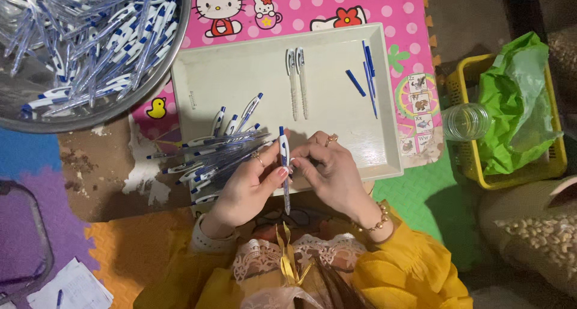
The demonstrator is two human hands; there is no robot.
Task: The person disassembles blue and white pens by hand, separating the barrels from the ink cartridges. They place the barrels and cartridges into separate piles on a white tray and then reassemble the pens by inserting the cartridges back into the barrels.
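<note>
Fingers [282, 172] of both hands pinch a pen [284, 165], hiding its middle.

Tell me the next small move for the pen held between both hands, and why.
Probably lay the pen on the pile of pens at the tray's near left. Both the left hand and right hand pinch it upright over the tray edge, and it looks assembled like those, though its tip is hard to judge.

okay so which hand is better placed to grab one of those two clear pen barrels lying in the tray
Right, probably. The right hand sits just below the two clear barrels on the tray, while the left hand grips the pen.
</note>
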